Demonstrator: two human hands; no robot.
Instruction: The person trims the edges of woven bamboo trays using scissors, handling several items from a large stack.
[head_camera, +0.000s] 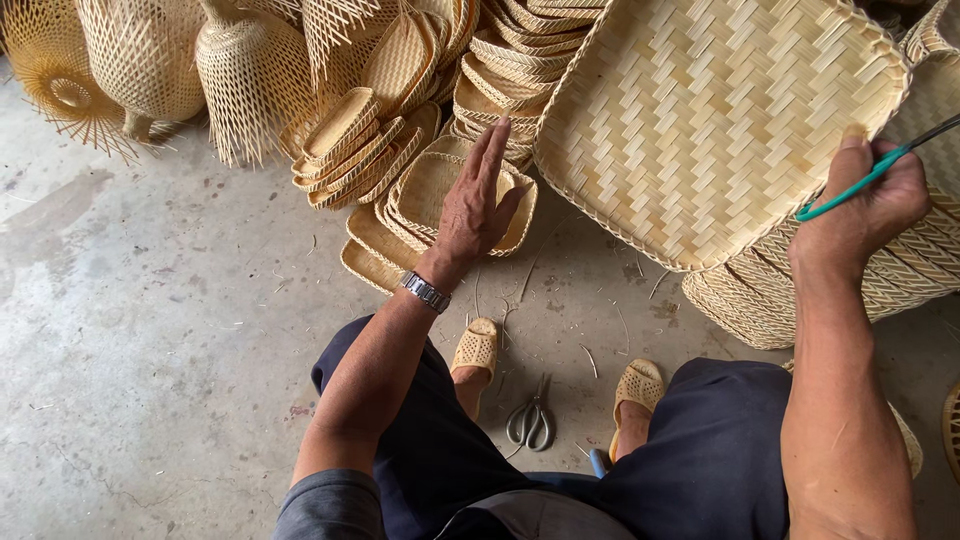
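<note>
My left hand (478, 205) is stretched forward with flat, spread fingers and holds nothing; it hovers over a pile of small woven bamboo trays (425, 195). A metal wristwatch (425, 292) sits on that wrist. My right hand (865, 205) grips the lower right edge of a large rectangular woven bamboo tray (700, 120), tilted up in front of me. The same hand also pinches a thin green-handled tool (850, 185) that sticks out to the right.
Stacks of small woven trays (510, 60) and bamboo lampshades (250, 70) line the back. More large trays (760, 300) lie stacked at right. Scissors (530, 420) rest on the concrete floor between my sandalled feet (478, 348).
</note>
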